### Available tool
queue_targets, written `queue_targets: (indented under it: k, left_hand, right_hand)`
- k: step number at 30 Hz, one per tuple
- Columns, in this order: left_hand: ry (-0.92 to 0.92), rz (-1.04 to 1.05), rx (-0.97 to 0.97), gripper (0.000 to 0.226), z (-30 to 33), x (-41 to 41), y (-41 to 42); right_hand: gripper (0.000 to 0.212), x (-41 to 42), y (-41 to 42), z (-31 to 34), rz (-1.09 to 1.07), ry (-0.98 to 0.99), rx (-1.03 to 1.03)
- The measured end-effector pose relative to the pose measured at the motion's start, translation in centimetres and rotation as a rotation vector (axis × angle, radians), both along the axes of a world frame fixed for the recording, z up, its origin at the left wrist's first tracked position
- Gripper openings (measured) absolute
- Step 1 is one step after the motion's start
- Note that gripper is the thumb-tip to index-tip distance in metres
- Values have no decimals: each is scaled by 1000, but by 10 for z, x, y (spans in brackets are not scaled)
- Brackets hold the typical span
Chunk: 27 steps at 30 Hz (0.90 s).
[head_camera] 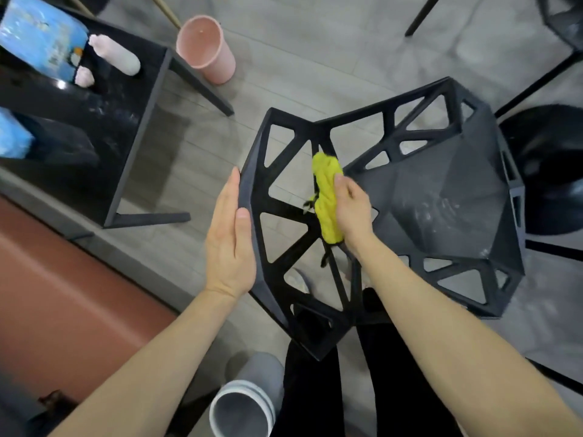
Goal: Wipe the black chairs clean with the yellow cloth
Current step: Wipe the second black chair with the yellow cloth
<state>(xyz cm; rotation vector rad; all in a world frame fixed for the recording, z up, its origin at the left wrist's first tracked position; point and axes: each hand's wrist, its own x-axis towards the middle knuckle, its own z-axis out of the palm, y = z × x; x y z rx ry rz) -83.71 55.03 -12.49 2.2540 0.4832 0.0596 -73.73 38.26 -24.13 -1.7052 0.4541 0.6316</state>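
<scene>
Head view shows the right hand (351, 212) gripping the yellow cloth (328, 197) against the black chair (441, 190) backrest lattice, left hand (230, 238) flat-fingered steadying its edge; seat smudges remain, other chairs apparently untouched.

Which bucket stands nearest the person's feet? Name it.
The grey bucket, beside the person's legs; the pink bucket stands farther off, by the black table.

You see a black table (138, 99) upper left; a pink bin (206, 50) stands just beside its far corner, a grey bin (241, 411) well below it.
</scene>
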Motion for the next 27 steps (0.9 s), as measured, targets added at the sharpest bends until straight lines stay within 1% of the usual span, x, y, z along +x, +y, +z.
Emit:
queue_targets:
  k: [1,2,4,5,6,7,9,10,11,12,13,14,16,17,18,19,20,21,23,24,25,26,27]
  left_hand:
    - [1,5,1,53,0,0,0]
    - [-1,9,3,53,0,0,0]
    - [-5,10,4,53,-1,1,-2]
    - [-6,9,-2,53,0,1,-2]
    - [-6,6,-12,53,1,2,-2]
    - [-9,7,-23,53,2,2,-2]
    - [-12,11,-36,53,2,2,-2]
    - [-14,14,-34,53,2,2,-2]
    - [-12,17,-33,54,2,2,-2]
    - [-8,16,-34,54,2,2,-3]
    - [-8,14,-30,53,2,2,-4]
    - [-12,11,-23,53,2,2,-4]
    - [-12,12,-13,54,3,2,-5]
    - [-7,17,-10,54,4,1,-6]
    - [-1,21,-10,54,5,1,-6]
    - [3,26,-15,54,5,1,-7]
    - [2,33,-23,54,5,1,-7]
    - [-3,39,-32,54,5,1,-6]
    - [-17,29,-45,54,3,1,-3]
    - [-22,22,-43,54,3,2,-2]
    - [-22,21,-38,54,2,2,-2]
    - [-18,26,-31,54,2,2,-3]
    - [-14,30,-22,54,2,2,-4]
  right_hand:
    - [45,24,13,6,-72,-63,-12]
    - [46,49,27,14,-118,-111,-67]
    - [53,83,58,21,-109,-154,-129]
    - [55,83,74,31,-115,-142,-131]
    - [53,65,83,45,-101,-124,-122]
    - [48,38,88,65,-75,-160,-92]
    - [43,-23,82,92,6,-300,4]
    - [45,-43,76,97,50,-364,53]
    - [47,-48,70,88,97,-443,64]
    - [46,-38,67,77,116,-499,50]
    - [46,-17,64,61,113,-490,17]
    - [47,7,63,47,59,-407,-29]
    - [54,60,56,23,-163,-185,-158]
    - [58,81,54,14,-245,-95,-176]
    - [62,94,58,15,-262,-69,-172]
    - [66,96,69,24,-217,-90,-163]
    - [65,86,83,48,-162,-156,-131]
    - [57,68,94,69,-97,-244,-90]
    - [39,19,107,100,60,-503,-10]
    - [35,5,104,109,165,-644,18]
    - [33,7,98,105,249,-771,20]
    - [33,21,93,93,286,-842,-4]
    - [34,40,91,79,256,-835,-49]
